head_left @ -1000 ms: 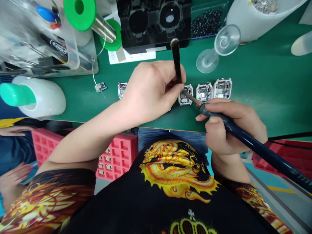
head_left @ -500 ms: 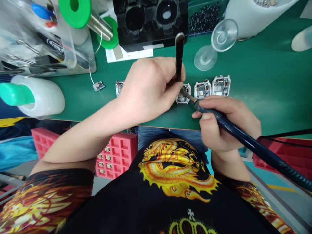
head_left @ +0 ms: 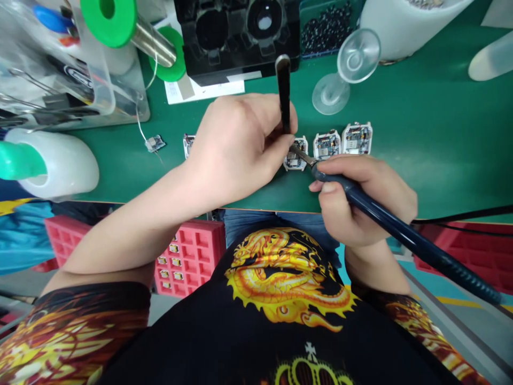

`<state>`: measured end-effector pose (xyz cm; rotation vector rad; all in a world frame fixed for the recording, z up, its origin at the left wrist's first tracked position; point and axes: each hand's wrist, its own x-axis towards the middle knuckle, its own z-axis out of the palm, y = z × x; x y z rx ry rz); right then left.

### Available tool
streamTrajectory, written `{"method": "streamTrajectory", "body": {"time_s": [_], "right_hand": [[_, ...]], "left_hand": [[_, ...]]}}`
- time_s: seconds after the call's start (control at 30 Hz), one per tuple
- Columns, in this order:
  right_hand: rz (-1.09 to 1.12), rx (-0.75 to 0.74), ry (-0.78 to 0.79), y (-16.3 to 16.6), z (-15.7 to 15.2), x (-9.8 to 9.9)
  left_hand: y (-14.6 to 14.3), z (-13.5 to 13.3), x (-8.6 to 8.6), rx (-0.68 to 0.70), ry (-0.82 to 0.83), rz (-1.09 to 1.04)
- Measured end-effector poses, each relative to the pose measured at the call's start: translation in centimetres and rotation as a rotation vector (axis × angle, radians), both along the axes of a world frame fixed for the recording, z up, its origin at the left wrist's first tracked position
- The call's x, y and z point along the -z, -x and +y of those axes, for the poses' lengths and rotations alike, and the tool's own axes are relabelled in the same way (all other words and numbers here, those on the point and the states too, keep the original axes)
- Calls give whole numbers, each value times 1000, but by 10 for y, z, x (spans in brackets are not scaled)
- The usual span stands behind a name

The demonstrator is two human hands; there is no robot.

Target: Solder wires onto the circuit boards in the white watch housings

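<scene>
My right hand [head_left: 364, 200] grips a dark blue soldering iron [head_left: 385, 219], whose metal tip meets a small white-framed circuit board [head_left: 295, 155]. My left hand [head_left: 236, 144] is closed round dark metal tweezers [head_left: 284, 88]; their rounded end points up and their tips are hidden by my fingers at the same board. To its right lie two similar white-framed boards, a middle one [head_left: 327, 144] and a far right one [head_left: 357, 139]. Another framed board [head_left: 189, 144] shows partly from behind my left hand. Farther left sits a small loose board [head_left: 154, 143] with a thin wire.
Behind my hands stand a solder wire spool [head_left: 156, 45], a black holder [head_left: 240, 37], a tray of small black parts [head_left: 326, 32] and a clear stemmed cup [head_left: 347, 75]. At left are a plastic box [head_left: 132, 109] and a white bottle [head_left: 76, 160]. Red foam trays [head_left: 200, 240] lie below the green table's edge.
The whole view has shifted slightly, so the table things appear a little farther left. Both hands keep their tools at the same board, with hardly any movement against it.
</scene>
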<state>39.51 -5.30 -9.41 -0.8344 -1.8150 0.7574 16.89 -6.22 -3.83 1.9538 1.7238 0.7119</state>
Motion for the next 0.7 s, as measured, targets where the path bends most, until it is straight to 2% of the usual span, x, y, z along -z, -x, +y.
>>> {"method": "streamTrajectory", "body": {"time_s": [0.27,0.7], "right_hand": [[-3,-41,-64,-1,3,1],[-10,-45,-93,-2,2,0]], "left_hand": [[0,0,0,24,-33,30],[-3,1,-4,-24,29,64]]}}
